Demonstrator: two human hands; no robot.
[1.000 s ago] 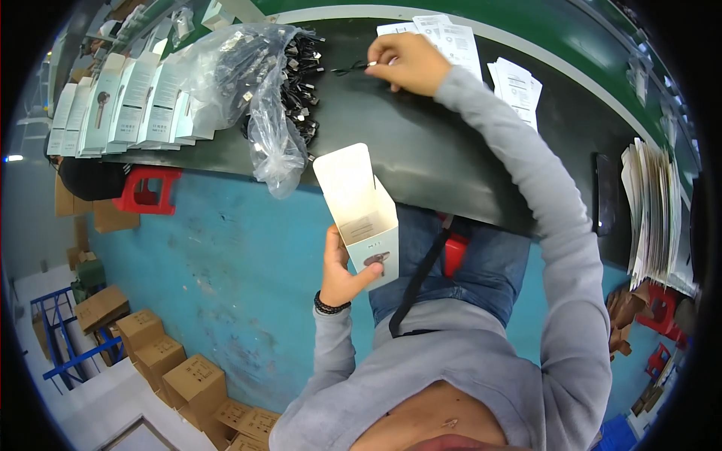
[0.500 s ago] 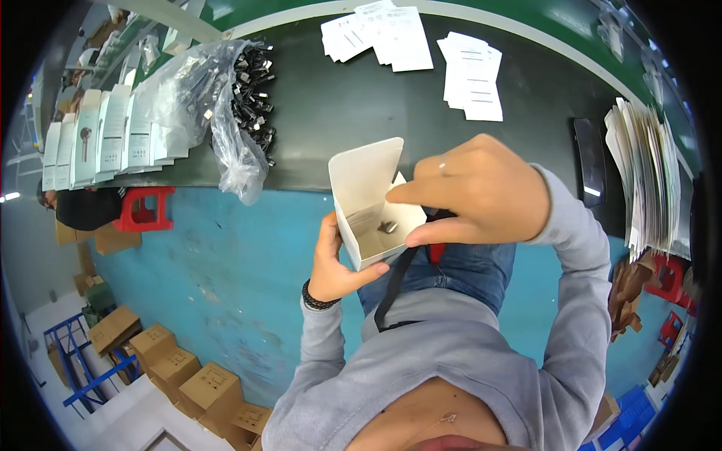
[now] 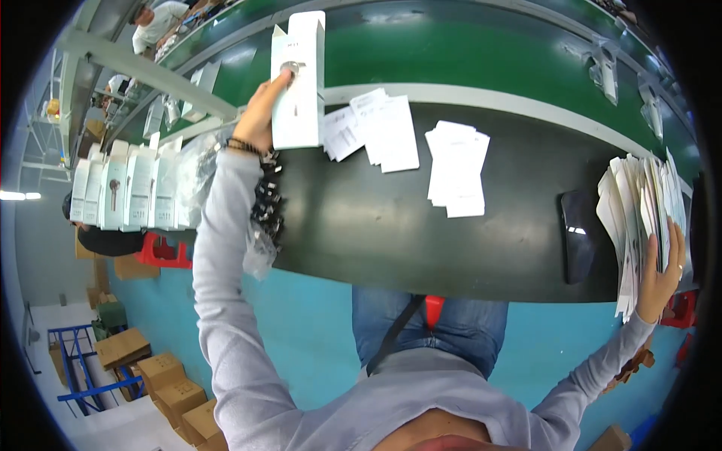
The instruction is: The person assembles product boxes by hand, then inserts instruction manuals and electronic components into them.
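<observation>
My left hand (image 3: 259, 113) is raised at the far left, closed round an upright white carton (image 3: 307, 113) with a pictured front and its top flaps standing up. The carton stands over the border between the dark table and the green conveyor; its inside is hidden. At the right, my right hand (image 3: 662, 274) has thumb and fingers on either side of some flattened cartons (image 3: 632, 203) in an upright stack.
White paper leaflets (image 3: 395, 139) and another pile (image 3: 457, 169) lie on the dark table (image 3: 376, 225). A black phone (image 3: 577, 240) is left of the stack. Upright cartons (image 3: 135, 188) line the left, beside a plastic bag (image 3: 197, 173) and black cables (image 3: 268, 199).
My left hand has carried the carton from before my lap up to the far left. My right hand has left the carton and reached the flattened stack at right. The view has shifted.
</observation>
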